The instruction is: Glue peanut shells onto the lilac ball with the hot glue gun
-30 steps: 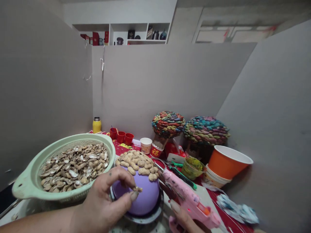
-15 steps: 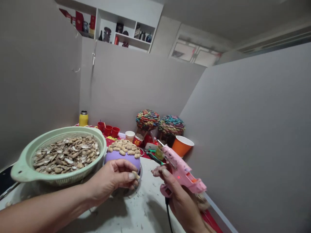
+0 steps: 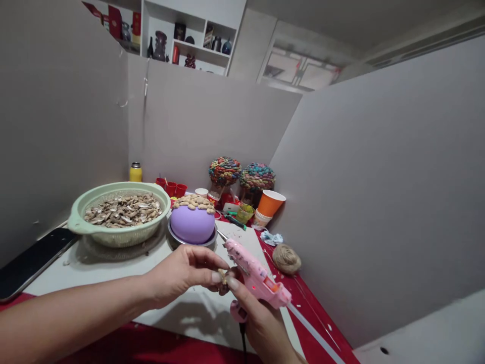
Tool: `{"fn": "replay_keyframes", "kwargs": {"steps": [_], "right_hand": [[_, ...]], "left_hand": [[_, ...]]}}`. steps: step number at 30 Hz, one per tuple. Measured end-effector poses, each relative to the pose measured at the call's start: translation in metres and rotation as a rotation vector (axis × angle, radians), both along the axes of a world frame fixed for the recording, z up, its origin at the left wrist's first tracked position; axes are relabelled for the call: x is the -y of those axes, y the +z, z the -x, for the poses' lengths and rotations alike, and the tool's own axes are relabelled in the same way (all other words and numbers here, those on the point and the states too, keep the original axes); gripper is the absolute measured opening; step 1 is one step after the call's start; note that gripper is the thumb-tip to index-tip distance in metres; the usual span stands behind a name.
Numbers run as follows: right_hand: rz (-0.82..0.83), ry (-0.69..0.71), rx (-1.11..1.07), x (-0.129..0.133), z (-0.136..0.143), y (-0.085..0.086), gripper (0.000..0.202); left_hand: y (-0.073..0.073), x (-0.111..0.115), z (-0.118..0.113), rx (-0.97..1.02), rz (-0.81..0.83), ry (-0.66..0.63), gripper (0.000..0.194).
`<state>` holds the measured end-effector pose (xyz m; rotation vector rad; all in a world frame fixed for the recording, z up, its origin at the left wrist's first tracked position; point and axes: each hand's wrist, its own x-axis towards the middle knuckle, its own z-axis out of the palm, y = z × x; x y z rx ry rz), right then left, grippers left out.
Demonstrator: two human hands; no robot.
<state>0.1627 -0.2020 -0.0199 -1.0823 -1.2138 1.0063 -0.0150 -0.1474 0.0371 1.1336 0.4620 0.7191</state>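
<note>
Between the thumb and fingers of my left hand (image 3: 189, 275) is a peanut shell (image 3: 223, 276). My right hand (image 3: 261, 313) is wrapped round a pink hot glue gun (image 3: 253, 270), its red light lit and a glue stick (image 3: 314, 331) sticking out of the back. The right thumb and fingertips meet the left ones at the shell. Just beyond my hands, a purple ball-shaped form (image 3: 192, 225) rests in a metal bowl (image 3: 174, 240). Peanut shells (image 3: 194, 203) cover its top. The glue gun's nozzle points up and left, near the bowl's right side.
A green colander (image 3: 125, 238) of peanut shells stands left, beside a dark phone (image 3: 34, 260). Behind are red cups (image 3: 171, 189), a yellow bottle (image 3: 135, 172), two colourful shell-covered balls (image 3: 225, 172) and orange cups (image 3: 271, 203). A twine ball (image 3: 287, 259) lies right. Grey panels (image 3: 212, 116) surround the table.
My hands have come together, the right moving left with the glue gun until its fingertips reach the shell. The view has tilted downward, showing more of the table.
</note>
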Motion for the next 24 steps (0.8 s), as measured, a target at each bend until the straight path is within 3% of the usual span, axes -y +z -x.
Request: {"fn": "replay_keyframes", "kwargs": {"steps": [11,19,24], "right_hand": [[0.027,-0.031,0.037,0.037,0.013,-0.004,0.032],[0.027,-0.092,0.240,0.037,0.010,-0.008,0.030],[-0.013,-0.128,0.318,0.033,0.012,0.003,0.029]], "left_hand": [[-0.024,0.022,0.000,0.000,-0.003,0.004,0.036],[-0.026,0.016,0.002,-0.017,-0.007,-0.071,0.043],[-0.030,0.001,0.000,-0.041,0.026,-0.140,0.047]]}}
